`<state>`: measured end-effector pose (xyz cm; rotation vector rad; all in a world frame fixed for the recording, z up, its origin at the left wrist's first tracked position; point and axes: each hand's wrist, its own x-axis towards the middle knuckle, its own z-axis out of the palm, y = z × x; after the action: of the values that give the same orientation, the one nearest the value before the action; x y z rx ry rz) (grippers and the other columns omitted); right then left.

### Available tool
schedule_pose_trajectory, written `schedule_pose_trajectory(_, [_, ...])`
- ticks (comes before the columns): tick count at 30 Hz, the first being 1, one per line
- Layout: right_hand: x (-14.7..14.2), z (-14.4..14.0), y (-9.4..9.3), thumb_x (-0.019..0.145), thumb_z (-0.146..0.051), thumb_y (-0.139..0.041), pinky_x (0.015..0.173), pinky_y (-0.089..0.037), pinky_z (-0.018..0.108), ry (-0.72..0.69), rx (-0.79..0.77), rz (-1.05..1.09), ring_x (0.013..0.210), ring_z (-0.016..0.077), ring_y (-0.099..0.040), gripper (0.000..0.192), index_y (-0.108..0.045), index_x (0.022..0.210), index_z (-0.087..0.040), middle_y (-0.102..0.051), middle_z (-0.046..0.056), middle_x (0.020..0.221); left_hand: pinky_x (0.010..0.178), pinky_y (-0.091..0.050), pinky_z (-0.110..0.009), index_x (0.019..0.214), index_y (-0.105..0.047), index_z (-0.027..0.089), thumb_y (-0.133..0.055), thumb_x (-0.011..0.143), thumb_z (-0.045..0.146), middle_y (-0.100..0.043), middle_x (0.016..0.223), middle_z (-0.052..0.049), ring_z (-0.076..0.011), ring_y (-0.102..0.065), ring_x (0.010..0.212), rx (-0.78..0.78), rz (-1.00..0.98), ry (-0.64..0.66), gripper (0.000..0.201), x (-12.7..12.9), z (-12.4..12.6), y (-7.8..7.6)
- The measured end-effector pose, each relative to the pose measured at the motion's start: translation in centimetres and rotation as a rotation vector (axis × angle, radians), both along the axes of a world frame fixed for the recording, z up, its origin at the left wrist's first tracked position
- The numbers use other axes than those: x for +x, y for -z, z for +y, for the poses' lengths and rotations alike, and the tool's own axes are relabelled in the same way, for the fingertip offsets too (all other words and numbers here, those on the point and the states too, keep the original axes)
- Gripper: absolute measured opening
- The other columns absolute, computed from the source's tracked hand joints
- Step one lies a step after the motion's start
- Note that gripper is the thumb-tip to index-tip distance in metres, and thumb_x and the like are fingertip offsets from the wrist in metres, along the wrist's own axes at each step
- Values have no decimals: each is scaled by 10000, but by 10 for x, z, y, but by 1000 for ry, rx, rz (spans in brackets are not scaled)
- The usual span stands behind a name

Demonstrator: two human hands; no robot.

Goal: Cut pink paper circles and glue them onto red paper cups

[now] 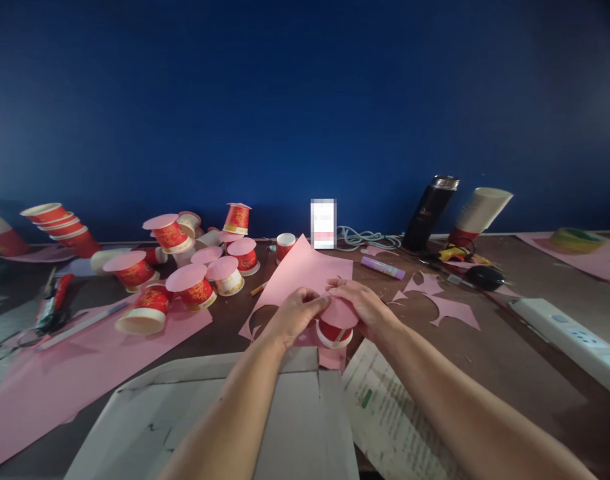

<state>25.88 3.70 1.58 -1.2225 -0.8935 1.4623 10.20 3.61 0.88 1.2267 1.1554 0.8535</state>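
An upside-down red paper cup (335, 335) stands on the table between my two hands, a round pink paper disc (339, 313) on its upturned base. My left hand (301, 315) is closed on the left edge of the disc, thumb on top. From the right, my right hand (361, 308) curls its fingers over the disc's far side and edge. The fingertips at the far side are partly hidden. Beneath and behind the cup lies a large pink paper sheet (305, 270) with a round piece cut out of its left corner.
Several red cups (189, 287) topped with pink discs are grouped at left, near stacked cups (67, 230). A purple glue stick (383, 268), pink scraps (452, 310), a black flask (431, 213) and a power strip (575, 340) lie or stand right. A white board (195, 413) is in front.
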Motion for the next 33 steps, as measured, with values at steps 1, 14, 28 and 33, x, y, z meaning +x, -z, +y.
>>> schedule_pose_trajectory(1, [0,0,0,621,-236,-747,605,-466,226,-2,-4,7,689,134,-611,310,-697,922,-183,-694,8,809,625,-393,-240,798,-546,174,-699,694,500,-569,748,4,-117,-506,671,2,-2,2,375,0,0,0])
schedule_pose_trajectory(14, [0,1,4,614,-241,-717,683,-464,248,64,69,-2,808,173,-627,212,-738,819,-191,-720,20,864,590,-403,-240,762,-583,159,-687,671,576,-574,691,-7,-132,-532,635,38,-35,-12,440,-1,6,10])
schedule_pose_trajectory(28, [49,-14,-21,758,-509,-701,615,-508,224,-111,99,-344,799,162,-642,417,-687,1058,-220,-703,49,960,647,-427,-243,883,-591,169,-652,708,624,-598,872,-31,-121,-552,724,-1,7,-25,491,-13,-3,-9])
schedule_pose_trajectory(33, [58,-22,-28,740,-483,-735,490,-525,234,-385,36,-302,764,214,-699,613,-566,1268,-223,-704,94,1007,668,-463,-249,1093,-589,183,-741,686,517,-595,1010,-52,-112,-554,741,-125,-11,138,548,-19,-9,-17])
